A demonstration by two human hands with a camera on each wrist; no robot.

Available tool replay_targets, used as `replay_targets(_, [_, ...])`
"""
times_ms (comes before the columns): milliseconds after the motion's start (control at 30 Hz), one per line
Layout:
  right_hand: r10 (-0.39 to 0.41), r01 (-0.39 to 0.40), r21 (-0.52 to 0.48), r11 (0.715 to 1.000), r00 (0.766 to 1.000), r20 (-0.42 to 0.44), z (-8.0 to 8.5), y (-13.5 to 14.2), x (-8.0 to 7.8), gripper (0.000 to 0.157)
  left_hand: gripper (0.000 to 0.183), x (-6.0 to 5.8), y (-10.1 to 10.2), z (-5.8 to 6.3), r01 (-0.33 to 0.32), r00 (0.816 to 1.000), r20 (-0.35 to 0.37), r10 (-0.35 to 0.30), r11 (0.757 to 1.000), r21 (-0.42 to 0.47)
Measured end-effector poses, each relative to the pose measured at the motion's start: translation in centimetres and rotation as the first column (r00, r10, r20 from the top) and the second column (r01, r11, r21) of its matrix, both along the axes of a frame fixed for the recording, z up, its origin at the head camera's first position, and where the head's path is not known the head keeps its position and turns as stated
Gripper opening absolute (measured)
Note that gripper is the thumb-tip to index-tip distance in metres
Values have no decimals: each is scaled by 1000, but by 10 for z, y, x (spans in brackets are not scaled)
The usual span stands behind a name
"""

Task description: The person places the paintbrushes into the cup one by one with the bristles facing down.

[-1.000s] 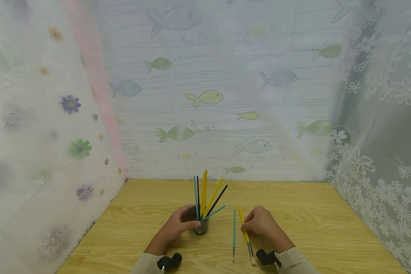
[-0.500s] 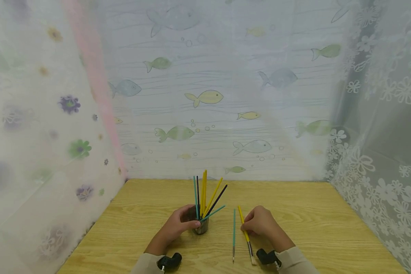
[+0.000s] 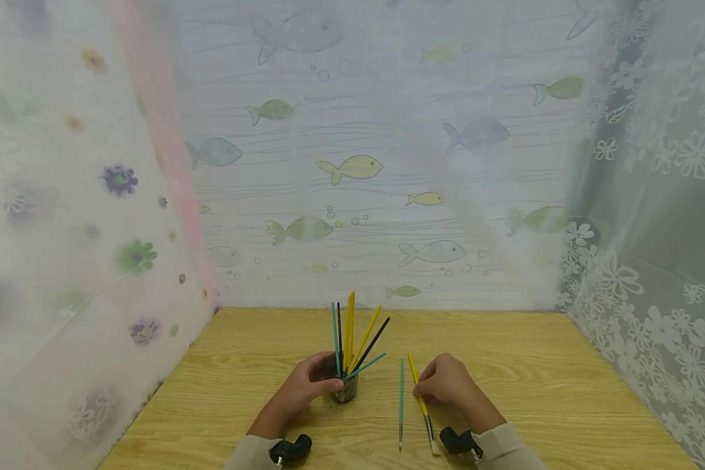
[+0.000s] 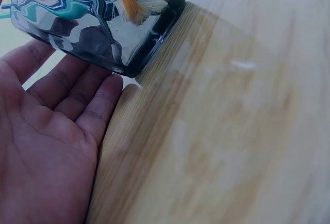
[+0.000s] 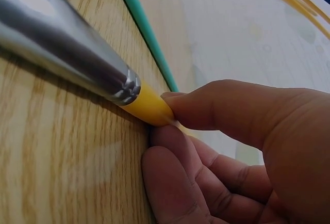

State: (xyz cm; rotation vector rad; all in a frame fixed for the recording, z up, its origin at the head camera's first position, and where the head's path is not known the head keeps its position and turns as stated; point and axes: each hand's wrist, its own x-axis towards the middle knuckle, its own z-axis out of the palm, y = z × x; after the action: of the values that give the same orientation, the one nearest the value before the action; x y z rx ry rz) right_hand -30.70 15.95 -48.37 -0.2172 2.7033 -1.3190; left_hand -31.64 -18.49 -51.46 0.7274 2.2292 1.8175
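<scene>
My left hand (image 3: 304,386) grips a clear glass cup (image 3: 346,393), thumb at the near side and fingers curled behind it. Several paintbrushes with yellow, teal and dark handles (image 3: 350,326) stand in it, bristles down; the left wrist view shows orange-brown bristles (image 4: 130,6) through the glass. To the right, my right hand (image 3: 451,384) pinches the yellow handle of a flat paintbrush (image 3: 424,406) between thumb and fingers, its pale bristles toward me. Its silver ferrule (image 5: 72,43) fills the corner of the right wrist view. A thin teal paintbrush (image 3: 402,395) lies just left of it.
Everything rests on a wood-grain table (image 3: 534,365). Behind it hangs a sheet printed with fish (image 3: 358,166). Flower-patterned sheets (image 3: 138,254) close off the left and right sides. Black wrist mounts (image 3: 291,449) sit at both cuffs.
</scene>
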Motion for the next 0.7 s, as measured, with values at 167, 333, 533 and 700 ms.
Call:
replay_targets(167, [0,0,-1,1000,1000,9,-1,1,-2,10,54,-1,0,-1,-4,1000,8,4,1000,-6])
replay_targets(333, [-22,22,5,1000,999,24,-1,1,-2,6,54,-2,0,-2,3,1000,11,-3,1000,-6])
replay_targets(533, [-23,24,-30,999,999,34,-2,4,-3,10,54,-2,-1,-2,8,1000,14,-8,1000,-4])
replay_targets(700, [-31,34,-64,997,998,45,-2,5,-4,13,54,-1,-1,-2,13,1000,16,-13,1000,1])
